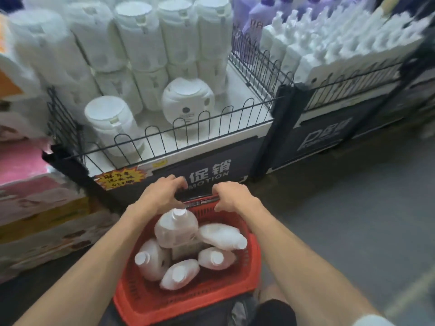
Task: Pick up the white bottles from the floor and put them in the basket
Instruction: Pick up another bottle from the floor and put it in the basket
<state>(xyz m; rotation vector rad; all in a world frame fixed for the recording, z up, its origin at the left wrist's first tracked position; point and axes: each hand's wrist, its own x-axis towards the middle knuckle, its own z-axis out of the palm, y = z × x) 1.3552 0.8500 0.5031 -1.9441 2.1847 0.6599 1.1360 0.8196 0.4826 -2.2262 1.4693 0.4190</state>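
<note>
Head view: a red basket [249, 276] sits low in the frame, at 6 o'clock from the promotion stand [211, 172], with both forearms reaching over it
Left hand [162, 194]: at 11 o'clock from the basket's centre, fingers curled over the far rim beside the dark handle [200, 200]; whether they close on the handle or only on the rim cannot be told
Right hand [231, 196]: at 1 o'clock from the basket's centre, fingers bent down and wrapped over the same far edge, just beside the left hand, a short gap between the two
White bottles: five lie inside the basket, touching one another
Upper bottle [175, 228]: at 12 o'clock in the pile, cap toward the far rim, resting on the others
Right bottle [221, 235]: at 2 o'clock, on its side, cap pointing toward 4 o'clock
Left bottle [150, 261]: at 9 o'clock, cap facing the camera
Middle bottle [216, 258]: at 3 o'clock, cap up toward the camera
Near bottle [179, 274]: at 6 o'clock in the pile, tilted, cap facing the camera
Floor [353, 208]: grey, bare from 2 to 4 o'clock of the basket
Stand contents: white tubs [138, 31] stacked behind a black wire fence [188, 130] at 12 o'clock; white pump bottles [329, 43] at 1 o'clock
Cartons [35, 208]: pink and yellow, stacked at 9 o'clock
Image quality: motion blur softens the edges
</note>
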